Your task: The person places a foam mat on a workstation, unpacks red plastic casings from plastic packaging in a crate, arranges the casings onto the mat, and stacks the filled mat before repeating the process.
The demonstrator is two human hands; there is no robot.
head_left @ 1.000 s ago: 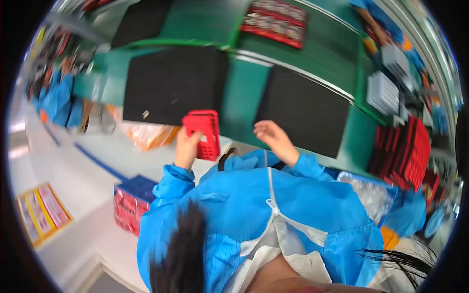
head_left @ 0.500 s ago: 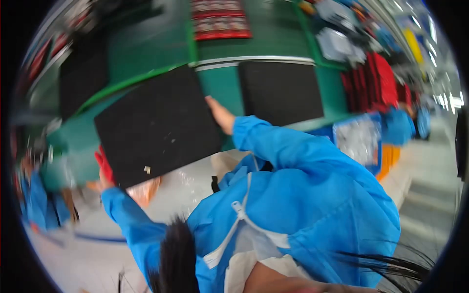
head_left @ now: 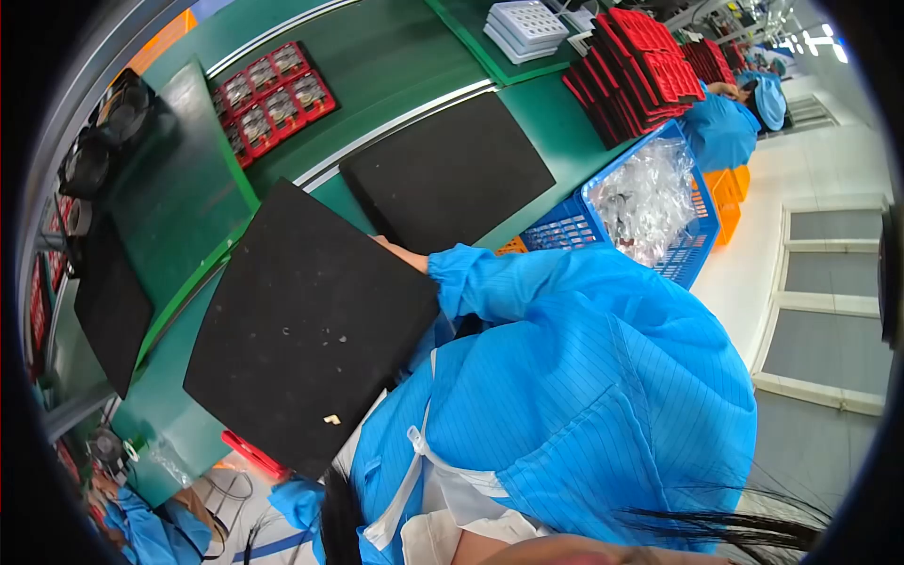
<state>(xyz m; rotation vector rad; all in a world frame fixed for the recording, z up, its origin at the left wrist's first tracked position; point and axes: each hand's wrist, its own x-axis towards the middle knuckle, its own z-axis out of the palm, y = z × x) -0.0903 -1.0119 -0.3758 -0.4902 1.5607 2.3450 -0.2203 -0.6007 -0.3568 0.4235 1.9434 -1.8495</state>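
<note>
A large black board or mat (head_left: 311, 311), with pale specks and a small cream-coloured scrap on it, is held at a tilt in front of my chest. My right hand (head_left: 403, 254) grips its upper right edge, fingers partly hidden. At the lower left edge a red strip (head_left: 256, 457) shows; I cannot make out whether it is a glove or another thing. My left hand is mostly hidden there, behind the board, with its blue sleeve (head_left: 297, 504) just below. A second black mat (head_left: 447, 169) lies on the green bench beyond my right hand.
Red trays with round parts (head_left: 282, 104) lie on the green bench (head_left: 377, 56). Stacked red trays (head_left: 640, 75) and white trays (head_left: 525, 28) stand at the back right. A blue crate (head_left: 702, 240) holds clear plastic bags. Co-workers in blue sit right (head_left: 720, 132) and lower left (head_left: 141, 523).
My view has turned, so the bench now runs diagonally. The black board has come lower and closer to my body, tilting more. Both hands stay at its edges, the left now more hidden.
</note>
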